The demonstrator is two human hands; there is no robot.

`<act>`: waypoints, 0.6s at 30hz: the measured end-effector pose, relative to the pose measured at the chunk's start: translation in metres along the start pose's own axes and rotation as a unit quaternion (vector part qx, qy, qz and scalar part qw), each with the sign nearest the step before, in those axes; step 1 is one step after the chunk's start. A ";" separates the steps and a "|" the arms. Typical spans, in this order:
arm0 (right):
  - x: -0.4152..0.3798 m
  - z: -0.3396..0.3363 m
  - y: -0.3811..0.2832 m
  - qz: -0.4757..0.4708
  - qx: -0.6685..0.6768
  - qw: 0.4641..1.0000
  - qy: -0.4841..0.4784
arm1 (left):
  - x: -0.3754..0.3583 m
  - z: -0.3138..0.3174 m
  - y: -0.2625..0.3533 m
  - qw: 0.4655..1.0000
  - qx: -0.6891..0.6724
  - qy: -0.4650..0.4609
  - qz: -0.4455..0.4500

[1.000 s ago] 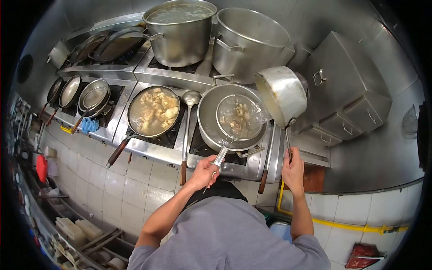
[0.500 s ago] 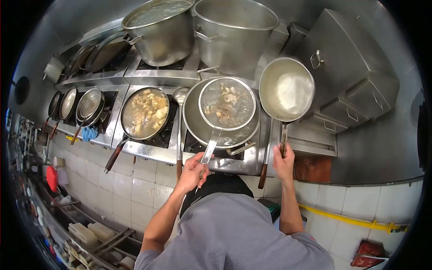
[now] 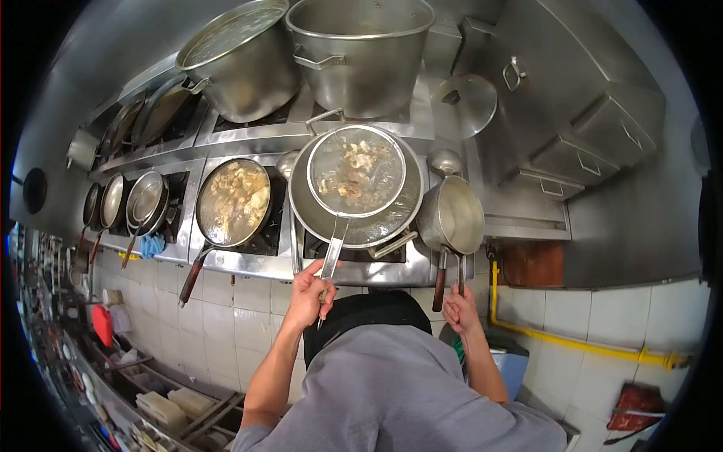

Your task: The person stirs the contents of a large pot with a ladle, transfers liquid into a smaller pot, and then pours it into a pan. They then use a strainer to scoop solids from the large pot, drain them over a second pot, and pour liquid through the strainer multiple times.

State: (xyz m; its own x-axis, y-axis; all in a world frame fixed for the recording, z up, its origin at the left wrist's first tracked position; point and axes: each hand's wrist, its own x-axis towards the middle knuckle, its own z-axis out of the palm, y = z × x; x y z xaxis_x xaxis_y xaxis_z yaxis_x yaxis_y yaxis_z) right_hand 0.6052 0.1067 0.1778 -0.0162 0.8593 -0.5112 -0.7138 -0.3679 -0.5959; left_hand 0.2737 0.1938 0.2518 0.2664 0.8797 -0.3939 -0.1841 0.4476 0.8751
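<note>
My left hand (image 3: 308, 290) grips the flat metal handle of a round wire strainer (image 3: 355, 172) holding pieces of meat. The strainer sits over a wide steel pot (image 3: 392, 224) on the stove. My right hand (image 3: 459, 304) holds the thin handle of an upright steel saucepan (image 3: 452, 217), which hangs low beside that pot at the stove's right front. To the left, a pan of meat in broth (image 3: 232, 200) with a brown handle rests on a burner.
Two tall stockpots (image 3: 358, 49) stand at the back of the stove. A lid (image 3: 463, 104) and steel boxes (image 3: 580, 113) lie to the right. Several small pans (image 3: 143, 200) sit at far left. A ladle (image 3: 444, 161) lies behind the saucepan. White tiles and a yellow pipe (image 3: 572, 343) run below.
The saucepan was tipped over the strainer, then levelled and came down to the stove's right front. The strainer stayed over the pot. The view shifted down and left.
</note>
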 end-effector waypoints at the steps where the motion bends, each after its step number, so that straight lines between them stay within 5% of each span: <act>1: 0.001 -0.002 0.004 -0.008 -0.012 1.000 0.000 | -0.001 -0.004 0.000 1.000 -0.013 -0.014 -0.003; 7: -0.033 0.017 0.040 -0.046 -0.012 0.998 0.052 | -0.016 -0.031 0.013 0.999 0.002 -0.049 0.001; 13: -0.085 0.024 0.073 -0.075 -0.241 0.964 0.089 | -0.028 -0.066 0.022 0.997 0.006 -0.076 0.013; 18: -0.106 0.035 0.111 -0.053 -0.104 0.989 0.094 | -0.025 -0.086 0.026 0.995 0.008 -0.093 0.021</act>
State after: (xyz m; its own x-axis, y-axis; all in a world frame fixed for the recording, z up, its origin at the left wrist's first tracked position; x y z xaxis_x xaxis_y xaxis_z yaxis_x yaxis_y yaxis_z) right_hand 0.5032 -0.0127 0.1880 0.1952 0.8231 -0.5333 -0.5449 -0.3612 -0.7568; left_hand 0.1809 0.1976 0.2604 0.4302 0.8516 -0.2996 -0.1834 0.4073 0.8947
